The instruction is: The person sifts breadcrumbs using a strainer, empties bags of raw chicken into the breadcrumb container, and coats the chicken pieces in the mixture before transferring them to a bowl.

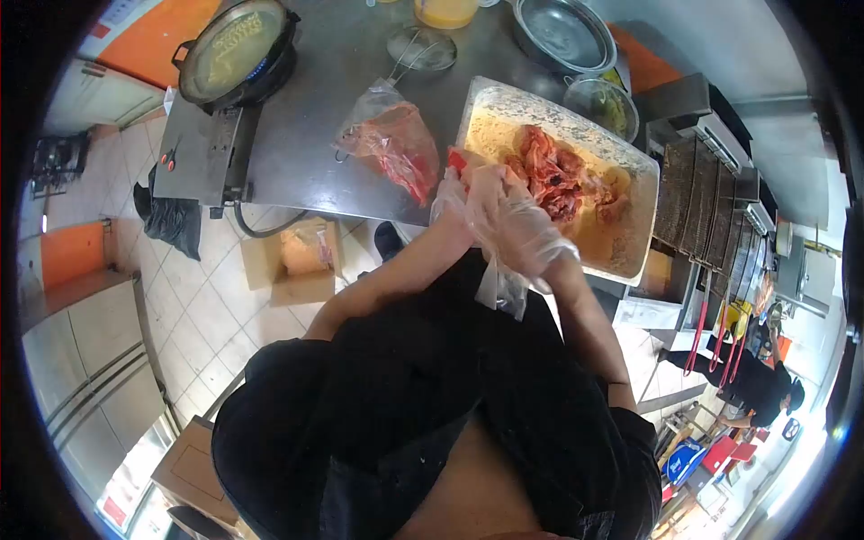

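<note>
My left hand (457,209) and my right hand (526,225) are close together over the near left edge of a white tub (648,243). Thin clear plastic covers the right hand. Fingers of both hands close around a clear plastic bag (504,292), whose loose end hangs below them. Something red, looking like raw meat (457,164), shows at its upper left. In the tub, raw chicken pieces (549,171) lie on pale flour (490,130). To the left, another clear bag of raw meat (396,148) rests on the steel table (306,135).
A black pan of liquid (236,56) stands at far left. A wire strainer (423,49), a metal bowl (565,34) and a container of yellow liquid (445,11) are along the back. Fryer baskets (697,198) stand right. An open cardboard box (295,261) is on the floor. A person (756,391) is farther right.
</note>
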`<state>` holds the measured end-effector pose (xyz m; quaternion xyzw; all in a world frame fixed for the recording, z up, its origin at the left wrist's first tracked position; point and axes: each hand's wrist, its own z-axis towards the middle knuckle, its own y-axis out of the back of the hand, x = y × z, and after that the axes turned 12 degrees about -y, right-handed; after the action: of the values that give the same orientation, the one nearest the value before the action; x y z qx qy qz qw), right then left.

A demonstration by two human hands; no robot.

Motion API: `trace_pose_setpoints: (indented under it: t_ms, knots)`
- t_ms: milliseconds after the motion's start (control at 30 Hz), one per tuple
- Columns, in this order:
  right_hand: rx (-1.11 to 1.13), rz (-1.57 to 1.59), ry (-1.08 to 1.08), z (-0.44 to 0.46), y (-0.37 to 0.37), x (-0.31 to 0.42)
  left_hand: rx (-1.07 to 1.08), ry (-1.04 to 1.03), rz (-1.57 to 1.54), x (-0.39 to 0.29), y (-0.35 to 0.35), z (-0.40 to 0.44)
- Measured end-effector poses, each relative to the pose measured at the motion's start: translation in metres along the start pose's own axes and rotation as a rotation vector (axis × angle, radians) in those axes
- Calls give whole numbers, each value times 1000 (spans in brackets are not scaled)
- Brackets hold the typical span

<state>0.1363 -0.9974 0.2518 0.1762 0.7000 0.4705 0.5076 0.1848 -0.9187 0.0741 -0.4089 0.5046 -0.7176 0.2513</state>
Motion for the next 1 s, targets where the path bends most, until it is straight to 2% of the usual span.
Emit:
trace_pose_setpoints:
  t_ms: [33, 67, 100, 133, 167, 233, 267, 300, 333, 367, 400, 433, 467, 500, 567, 600, 667, 700, 767, 800, 833, 867, 900, 967, 1000]
  knots:
    - [9, -4, -5, -4, -7, 6, -409, -21, 150, 7, -28, 4]
    - [-68, 368, -237, -9, -24, 17, -819, -42, 305, 11, -46, 7]
    - [-148, 738, -467, -13, -39, 28, -819, -37, 301, 14, -47, 10]
    - [90, 1098, -757, -10, -50, 34, -867, -91, 368, 16, -46, 17]
    - [90, 1096, -760, -11, -65, 39, -913, -145, 436, 18, -47, 21]
    - [322, 1468, -1124, -16, -92, 38, -906, -138, 436, 17, -52, 24]
    - [318, 1464, -1125, -16, -94, 27, -898, -137, 436, 16, -55, 26]
    - [30, 1256, -886, -16, -94, 13, -892, -136, 434, 7, -34, 26]
    - [-234, 1031, -641, -18, -91, 2, -501, -62, 126, -7, 3, 24]
    - [-236, 1029, -639, -21, -86, -5, -106, 11, -173, -15, 23, 23]
    - [-205, 1263, -810, -25, -80, -11, -102, 11, -173, -12, 14, 27]
    - [-168, 1495, -984, -27, -74, -18, -352, -44, 30, -6, -2, 35]
    - [-140, 1321, -945, -26, -71, -28, -602, -97, 236, -2, -14, 40]
    - [-142, 1318, -946, -28, -64, -32, -599, -95, 235, -1, -21, 40]
    - [-102, 1565, -1106, -33, -48, -38, -378, 39, 284, 1, -29, 36]
    - [-133, 1661, -1107, -35, -42, -41, -375, 40, 283, 1, -17, 39]
    - [-160, 1765, -1129, -34, -23, -47, -141, 9, 161, 1, 11, 46]
    - [-187, 1872, -1151, -34, -16, -50, -140, 12, 160, 3, 15, 46]
    - [-276, 1899, -1146, -37, -13, -56, 142, -77, 603, 9, -9, 51]
    - [-359, 1917, -1170, -42, -13, -62, 144, -75, 602, 10, -26, 61]
    - [-442, 1934, -1188, -44, -12, -67, 667, -200, 779, 11, -58, 76]
    - [-620, 1969, -1347, -39, 4, -64, 1196, -330, 931, 10, -74, 84]
    - [-623, 1937, -1395, -51, -9, -72, 1193, -336, 934, 13, -62, 82]
    - [-760, 2001, -1549, -64, -10, -84, 937, -921, 981, 22, -35, 76]
    - [-809, 1959, -1576, -68, -9, -88, 936, -926, 989, 12, -32, 67]
